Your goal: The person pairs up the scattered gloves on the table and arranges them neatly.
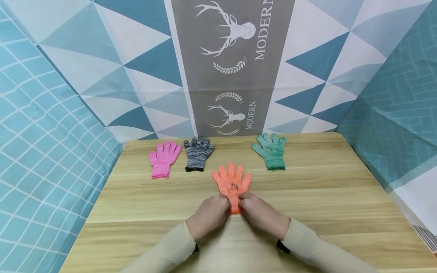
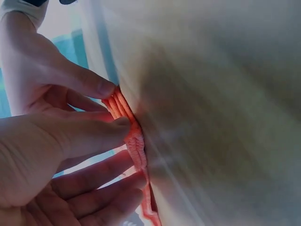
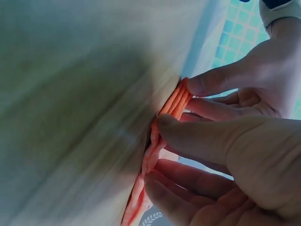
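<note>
An orange glove [image 1: 231, 182] lies flat on the wooden table [image 1: 327, 197], fingers pointing away from me, with a dark speck on its palm. My left hand [image 1: 223, 206] pinches the left side of its cuff and my right hand [image 1: 243, 200] pinches the right side. In the left wrist view the orange glove [image 2: 135, 143] shows edge-on against the table, held between my left thumb [image 2: 94, 134] and the fingers below it. The right wrist view shows the same orange glove [image 3: 167, 115] held under my right thumb [image 3: 202, 136].
Three more gloves lie in a row farther back: a pink glove [image 1: 164, 159], a grey glove [image 1: 198, 153] and a green glove [image 1: 271, 151]. Patterned blue and white cloth walls [image 1: 51, 125] close in the table on three sides.
</note>
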Action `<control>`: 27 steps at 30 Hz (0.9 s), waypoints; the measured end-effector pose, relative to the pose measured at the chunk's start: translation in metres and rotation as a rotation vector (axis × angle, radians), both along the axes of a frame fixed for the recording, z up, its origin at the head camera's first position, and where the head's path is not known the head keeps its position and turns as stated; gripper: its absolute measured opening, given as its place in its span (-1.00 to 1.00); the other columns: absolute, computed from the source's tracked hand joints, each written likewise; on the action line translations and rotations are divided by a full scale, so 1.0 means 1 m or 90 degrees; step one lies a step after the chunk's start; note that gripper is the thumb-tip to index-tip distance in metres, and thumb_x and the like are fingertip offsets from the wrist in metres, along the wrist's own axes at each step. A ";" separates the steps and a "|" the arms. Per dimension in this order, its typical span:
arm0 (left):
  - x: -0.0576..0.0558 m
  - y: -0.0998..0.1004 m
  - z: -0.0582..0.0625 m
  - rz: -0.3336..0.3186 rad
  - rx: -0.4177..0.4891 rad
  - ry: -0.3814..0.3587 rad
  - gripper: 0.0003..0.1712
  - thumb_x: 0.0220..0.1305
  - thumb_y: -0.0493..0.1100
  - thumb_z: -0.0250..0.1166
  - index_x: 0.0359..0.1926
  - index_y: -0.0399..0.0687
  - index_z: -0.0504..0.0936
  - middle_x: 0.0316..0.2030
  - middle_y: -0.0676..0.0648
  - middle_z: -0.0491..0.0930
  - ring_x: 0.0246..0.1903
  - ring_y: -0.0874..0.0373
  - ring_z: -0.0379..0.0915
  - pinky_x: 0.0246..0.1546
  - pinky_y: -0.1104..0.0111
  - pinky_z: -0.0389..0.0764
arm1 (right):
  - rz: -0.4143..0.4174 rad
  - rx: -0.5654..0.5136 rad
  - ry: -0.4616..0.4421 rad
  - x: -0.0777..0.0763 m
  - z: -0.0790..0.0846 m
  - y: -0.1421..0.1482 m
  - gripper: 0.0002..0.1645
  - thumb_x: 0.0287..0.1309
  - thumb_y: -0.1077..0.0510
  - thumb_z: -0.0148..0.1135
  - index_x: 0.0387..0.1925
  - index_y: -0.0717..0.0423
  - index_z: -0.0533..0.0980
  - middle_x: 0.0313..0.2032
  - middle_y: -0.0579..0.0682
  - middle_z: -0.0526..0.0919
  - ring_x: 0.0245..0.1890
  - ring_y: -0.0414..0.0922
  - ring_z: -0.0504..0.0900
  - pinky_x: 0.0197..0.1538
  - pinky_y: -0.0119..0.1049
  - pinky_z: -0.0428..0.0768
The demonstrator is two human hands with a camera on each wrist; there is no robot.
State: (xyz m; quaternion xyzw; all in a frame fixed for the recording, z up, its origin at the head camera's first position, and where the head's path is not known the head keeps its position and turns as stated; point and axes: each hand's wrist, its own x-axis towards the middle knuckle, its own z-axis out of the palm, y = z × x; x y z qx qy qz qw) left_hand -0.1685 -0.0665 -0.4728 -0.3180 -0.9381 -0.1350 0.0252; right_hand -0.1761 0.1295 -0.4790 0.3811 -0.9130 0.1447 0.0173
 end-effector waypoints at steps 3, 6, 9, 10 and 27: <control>-0.011 -0.001 -0.002 0.017 0.018 -0.016 -0.74 0.15 -0.30 0.46 -0.59 0.02 0.62 -0.57 0.08 0.56 -0.57 0.26 0.47 -0.55 0.36 0.52 | -0.007 -0.005 -0.020 -0.010 -0.001 -0.001 -0.85 0.25 0.41 0.30 -0.38 0.17 0.69 -0.30 -0.03 0.66 -0.27 -0.19 0.66 -0.22 -0.36 0.68; -0.023 -0.001 -0.003 0.034 0.038 -0.032 -0.76 0.14 -0.31 0.47 -0.58 -0.01 0.63 -0.54 0.06 0.58 -0.54 0.25 0.48 -0.52 0.36 0.53 | -0.018 -0.026 -0.041 -0.023 -0.003 -0.002 -0.82 0.24 0.43 0.29 -0.39 0.16 0.70 -0.32 -0.04 0.68 -0.29 -0.21 0.68 -0.26 -0.40 0.67; -0.037 -0.001 -0.003 0.048 0.054 -0.048 -0.81 0.14 -0.32 0.48 -0.54 -0.06 0.67 -0.51 0.03 0.62 -0.49 0.22 0.54 -0.46 0.36 0.58 | -0.028 -0.046 -0.055 -0.036 -0.003 -0.003 -0.80 0.23 0.44 0.29 -0.43 0.15 0.69 -0.36 -0.04 0.69 -0.34 -0.24 0.66 -0.30 -0.41 0.64; -0.041 -0.001 -0.003 0.051 0.059 -0.055 -0.82 0.14 -0.32 0.49 -0.53 -0.07 0.68 -0.50 0.02 0.63 -0.49 0.22 0.54 -0.45 0.37 0.59 | -0.029 -0.049 -0.059 -0.040 -0.003 -0.003 -0.80 0.23 0.44 0.29 -0.43 0.15 0.69 -0.37 -0.04 0.69 -0.35 -0.24 0.65 -0.32 -0.42 0.63; -0.107 0.004 0.001 0.121 -0.015 -0.039 -0.90 0.18 -0.19 0.51 -0.46 0.02 0.76 -0.47 0.04 0.73 -0.35 0.04 0.67 -0.18 0.00 0.64 | -0.069 0.007 -0.113 -0.102 0.006 -0.007 -0.80 0.32 0.44 0.20 -0.40 0.19 0.61 -0.55 -0.04 0.54 -0.52 -0.20 0.38 -0.42 -0.33 0.44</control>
